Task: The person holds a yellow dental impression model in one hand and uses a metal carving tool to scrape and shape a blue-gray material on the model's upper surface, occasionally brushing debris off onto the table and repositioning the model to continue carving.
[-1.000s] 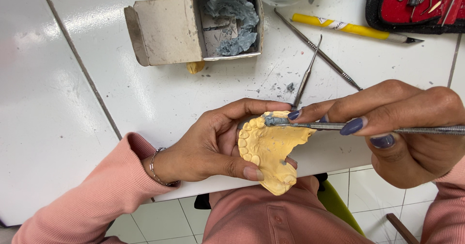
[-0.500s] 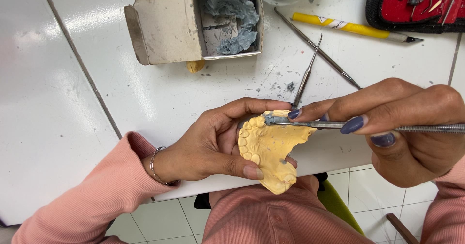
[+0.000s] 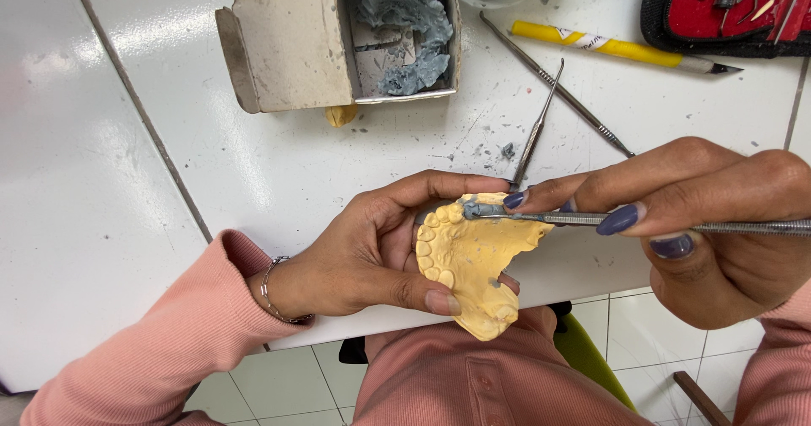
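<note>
Cradling a yellow dental cast (image 3: 473, 261) steady, left hand (image 3: 372, 253) gripped it; right hand (image 3: 718, 223) fingers (image 3: 621, 219) pinched a metal spatula (image 3: 583, 219) flat on its teeth.

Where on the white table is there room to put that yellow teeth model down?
Bare tabletop lies left of the cardboard box, and another patch sits between the box and the left hand holding the dental cast. The upper right is crowded: two metal instruments, a yellow-handled knife, and the red tool case.
</note>
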`<state>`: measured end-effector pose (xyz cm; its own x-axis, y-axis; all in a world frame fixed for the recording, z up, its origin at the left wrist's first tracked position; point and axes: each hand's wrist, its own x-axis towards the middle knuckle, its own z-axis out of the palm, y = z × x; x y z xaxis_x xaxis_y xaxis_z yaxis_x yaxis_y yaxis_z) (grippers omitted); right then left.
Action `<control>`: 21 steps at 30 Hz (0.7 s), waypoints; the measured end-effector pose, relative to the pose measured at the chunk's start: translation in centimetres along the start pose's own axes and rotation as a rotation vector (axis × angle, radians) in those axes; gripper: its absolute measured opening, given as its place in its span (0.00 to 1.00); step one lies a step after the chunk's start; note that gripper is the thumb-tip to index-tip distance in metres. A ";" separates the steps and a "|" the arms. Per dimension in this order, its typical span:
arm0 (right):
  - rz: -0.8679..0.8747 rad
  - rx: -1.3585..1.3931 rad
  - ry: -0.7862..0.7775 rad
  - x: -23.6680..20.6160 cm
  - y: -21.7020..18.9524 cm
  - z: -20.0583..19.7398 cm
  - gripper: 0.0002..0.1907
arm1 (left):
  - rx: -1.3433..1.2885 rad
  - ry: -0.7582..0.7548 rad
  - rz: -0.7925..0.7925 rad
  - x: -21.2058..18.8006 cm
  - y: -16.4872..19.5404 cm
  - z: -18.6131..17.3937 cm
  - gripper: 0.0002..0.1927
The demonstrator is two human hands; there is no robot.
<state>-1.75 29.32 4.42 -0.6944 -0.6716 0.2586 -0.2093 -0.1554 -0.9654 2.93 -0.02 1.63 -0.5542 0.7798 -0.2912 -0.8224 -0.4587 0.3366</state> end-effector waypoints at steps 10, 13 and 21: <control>0.008 -0.022 -0.038 0.0 0.0 -0.3 0.08 | -0.011 -0.013 0.005 0.0 -0.1 -0.1 0.45; 0.011 -0.028 -0.041 0.0 0.2 -0.4 0.08 | -0.008 -0.007 0.002 0.0 0.0 -0.2 0.45; 0.013 -0.019 -0.025 -0.3 0.5 -0.4 0.08 | -0.006 -0.001 -0.004 0.0 0.0 -0.2 0.45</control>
<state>-1.87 29.74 3.90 -0.6796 -0.6916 0.2448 -0.2132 -0.1331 -0.9679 2.93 -0.12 1.46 -0.5511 0.7818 -0.2916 -0.8250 -0.4584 0.3305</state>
